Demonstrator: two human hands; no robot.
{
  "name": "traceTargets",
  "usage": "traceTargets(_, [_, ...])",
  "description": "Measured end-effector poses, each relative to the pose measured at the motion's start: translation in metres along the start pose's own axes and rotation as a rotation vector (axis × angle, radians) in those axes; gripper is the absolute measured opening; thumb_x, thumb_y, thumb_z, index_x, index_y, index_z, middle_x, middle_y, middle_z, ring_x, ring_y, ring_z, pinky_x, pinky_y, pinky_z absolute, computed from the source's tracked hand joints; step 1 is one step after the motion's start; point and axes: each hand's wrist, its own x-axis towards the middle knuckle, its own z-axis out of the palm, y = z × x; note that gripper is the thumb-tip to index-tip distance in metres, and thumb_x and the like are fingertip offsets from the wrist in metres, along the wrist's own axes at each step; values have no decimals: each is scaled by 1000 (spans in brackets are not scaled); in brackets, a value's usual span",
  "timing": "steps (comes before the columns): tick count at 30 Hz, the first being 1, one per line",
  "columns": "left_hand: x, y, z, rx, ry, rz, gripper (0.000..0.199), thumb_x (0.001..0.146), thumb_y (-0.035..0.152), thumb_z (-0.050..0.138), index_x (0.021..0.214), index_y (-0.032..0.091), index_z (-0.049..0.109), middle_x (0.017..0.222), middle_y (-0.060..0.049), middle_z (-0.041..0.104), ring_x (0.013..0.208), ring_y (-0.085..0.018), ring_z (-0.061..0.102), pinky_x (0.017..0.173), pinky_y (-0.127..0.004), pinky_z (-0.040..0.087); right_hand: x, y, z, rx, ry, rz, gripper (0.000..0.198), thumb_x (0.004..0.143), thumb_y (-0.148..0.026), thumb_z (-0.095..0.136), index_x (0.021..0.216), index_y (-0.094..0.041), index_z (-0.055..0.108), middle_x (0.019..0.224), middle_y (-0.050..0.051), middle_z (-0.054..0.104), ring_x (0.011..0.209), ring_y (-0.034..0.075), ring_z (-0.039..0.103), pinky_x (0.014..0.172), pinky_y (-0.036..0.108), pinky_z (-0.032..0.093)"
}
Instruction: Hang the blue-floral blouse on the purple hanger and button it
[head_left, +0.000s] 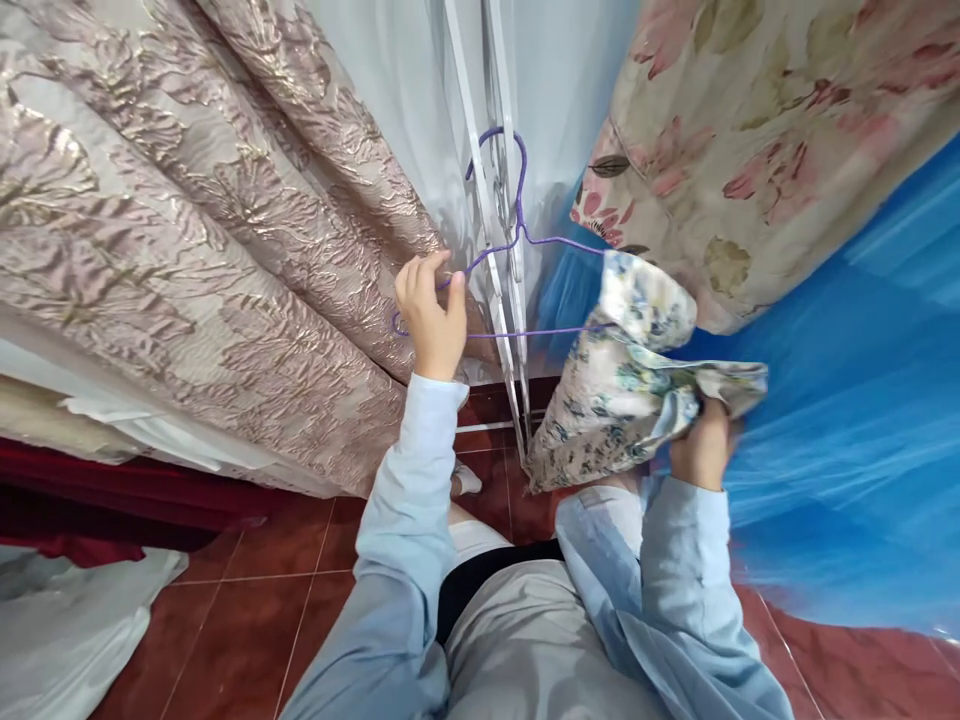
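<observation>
A purple hanger [523, 236] is in front of me, its hook beside white metal bars. My left hand [433, 312] is closed on the hanger's left shoulder, fingers and thumb pinching the wire. Over the hanger's right side hangs a floral-print garment [600, 385], white with blue and green flowers, its lower part drooping toward my knees. My right hand [703, 445] grips the loose edge of that garment to the right; the cloth partly covers the fingers.
Pink brocade fabric [225, 230] hangs along the left. On the right hang a beige floral cloth [780, 130] and bright blue tulle [840, 440]. White metal bars [480, 150] stand in the middle. Red tiles [255, 600] form the floor, and white fabric [82, 630] lies at lower left.
</observation>
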Motion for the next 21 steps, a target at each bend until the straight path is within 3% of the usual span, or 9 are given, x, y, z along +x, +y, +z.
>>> traceTargets(3, [1, -9, -7, 33, -20, 22, 23, 97, 39, 60, 109, 22, 70, 115, -8, 70, 131, -29, 51, 120, -52, 32, 11, 18, -16, 73, 114, 129, 38, 87, -51, 46, 105, -23, 65, 99, 7, 70, 97, 25, 69, 76, 38, 60])
traceTargets(5, [-12, -2, -11, 38, 18, 50, 22, 96, 36, 61, 110, 21, 70, 117, -9, 68, 130, -29, 52, 120, -52, 32, 7, 21, -14, 117, 106, 235, 36, 78, -53, 60, 96, -23, 67, 85, 5, 70, 80, 24, 70, 64, 35, 59])
traceTargets(8, [-46, 21, -9, -66, -12, 111, 23, 97, 34, 58, 113, 22, 69, 123, -10, 66, 130, -28, 54, 120, -54, 31, -13, 4, 0, 118, -279, 332, 39, 65, -43, 83, 95, -19, 72, 85, 6, 73, 74, 22, 69, 63, 32, 58])
traceTargets(9, [-60, 30, -6, -151, -117, 131, 23, 97, 35, 57, 112, 22, 70, 120, -10, 67, 128, -27, 56, 119, -54, 32, -21, -8, 5, 111, -499, 337, 40, 66, -40, 85, 97, -18, 74, 88, 6, 75, 76, 22, 69, 66, 32, 58])
traceTargets(11, [-90, 45, -1, -403, -495, 119, 27, 96, 41, 58, 111, 23, 71, 113, -11, 70, 121, -27, 61, 115, -51, 40, -34, -36, 13, 107, -936, 286, 33, 69, -39, 85, 93, -17, 76, 85, 4, 74, 74, 20, 67, 67, 30, 57])
traceTargets(13, [-121, 52, 1, -682, -927, -21, 39, 93, 55, 59, 109, 22, 73, 106, -12, 72, 111, -27, 66, 104, -45, 50, -39, -67, 18, 124, -1178, 189, 27, 73, -40, 83, 81, -16, 75, 72, 2, 69, 63, 16, 60, 58, 26, 52])
traceTargets(16, [-159, 47, -2, -936, -1286, -386, 62, 83, 75, 61, 103, 18, 74, 98, -12, 74, 95, -27, 69, 87, -39, 56, -27, -104, 18, 107, -1152, 91, 33, 82, -45, 74, 72, -15, 69, 60, 0, 59, 53, 11, 48, 47, 22, 40])
traceTargets(18, [-174, 38, -8, -902, -1300, -562, 64, 78, 75, 66, 101, 15, 73, 95, -10, 74, 88, -25, 68, 83, -36, 56, -10, -119, 14, 13, -1007, 4, 37, 86, -47, 70, 69, -15, 65, 59, -1, 55, 53, 10, 45, 46, 21, 35])
traceTargets(21, [-175, 19, -22, -595, -1191, -553, 46, 83, 58, 68, 90, 13, 72, 85, -6, 72, 79, -21, 64, 77, -31, 53, 17, -128, 7, -184, -731, -187, 38, 85, -47, 72, 66, -16, 61, 59, -1, 51, 54, 9, 41, 46, 21, 29])
